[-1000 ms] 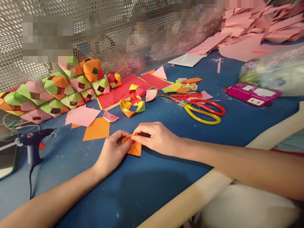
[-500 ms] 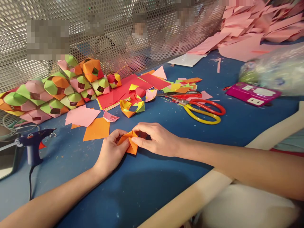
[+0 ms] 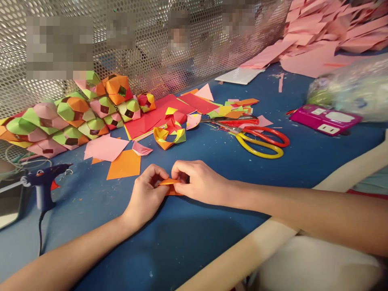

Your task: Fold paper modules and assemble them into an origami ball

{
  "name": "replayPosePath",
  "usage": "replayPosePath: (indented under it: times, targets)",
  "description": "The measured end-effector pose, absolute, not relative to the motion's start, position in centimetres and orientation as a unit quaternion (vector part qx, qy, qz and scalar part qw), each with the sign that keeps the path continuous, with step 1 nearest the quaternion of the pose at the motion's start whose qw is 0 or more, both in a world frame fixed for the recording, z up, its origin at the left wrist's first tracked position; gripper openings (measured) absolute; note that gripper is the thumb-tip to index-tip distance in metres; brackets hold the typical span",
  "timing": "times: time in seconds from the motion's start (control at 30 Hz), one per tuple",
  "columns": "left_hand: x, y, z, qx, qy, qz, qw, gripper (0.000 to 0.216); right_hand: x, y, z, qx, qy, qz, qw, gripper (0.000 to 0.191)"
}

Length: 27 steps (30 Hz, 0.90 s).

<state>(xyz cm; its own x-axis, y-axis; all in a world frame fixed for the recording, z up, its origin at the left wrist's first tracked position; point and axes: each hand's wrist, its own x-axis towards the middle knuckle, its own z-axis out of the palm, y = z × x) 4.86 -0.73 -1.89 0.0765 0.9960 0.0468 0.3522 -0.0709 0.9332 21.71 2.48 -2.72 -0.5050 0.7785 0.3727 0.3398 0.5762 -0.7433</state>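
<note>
Low over the blue table (image 3: 194, 246), an orange folded paper (image 3: 172, 187) is pinched between both hands, with parts of it behind the fingers. My left hand (image 3: 148, 194) grips its left end between thumb and bent fingers. On its right end, my right hand (image 3: 198, 182) closes thumb and fingertips. Just beyond lie a flat orange sheet (image 3: 124, 165), a pink sheet (image 3: 106, 147) and a small folded pink piece (image 3: 142, 148). Farther back sits a curved ring of folded yellow, orange and green paper (image 3: 169, 137).
Scissors (image 3: 260, 141) with red and yellow handles lie right of the ring. At left stands a blue glue gun (image 3: 45, 188). Folded paper modules (image 3: 74, 113) are stacked along the perforated metal screen (image 3: 197, 44). A magenta box (image 3: 325, 119) and pink paper heap (image 3: 327, 28) are at right.
The orange paper has turned from a broad, open face to a narrow, flatter shape. Both hands have shifted slightly right, still pinching it.
</note>
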Motion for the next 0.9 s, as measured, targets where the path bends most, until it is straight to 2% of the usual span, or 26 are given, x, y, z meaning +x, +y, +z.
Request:
replayPosePath:
  times: [0.2, 0.43, 0.73, 0.9]
  targets:
    - [5.3, -1.0, -1.6, 0.583, 0.565, 0.401, 0.424, 0.008, 21.5, 2.1, -3.2, -0.313, -0.816, 0.278, 0.398, 0.018]
    - [5.0, -1.3, -1.3, 0.597, 0.552, 0.392, 0.429, 0.013, 21.8, 2.6, -2.5, -0.353, -0.802, 0.309, 0.368, 0.019]
    - [4.1, -1.0, -1.8, 0.754, 0.469, 0.367, 0.277, 0.021, 21.8, 3.1, -1.9, -0.387, -0.803, 0.329, 0.312, 0.022]
    - [4.1, -1.1, -1.9, 0.758, 0.47, 0.375, 0.252, 0.019, 21.8, 3.0, -2.0, -0.374, -0.809, 0.335, 0.305, 0.023]
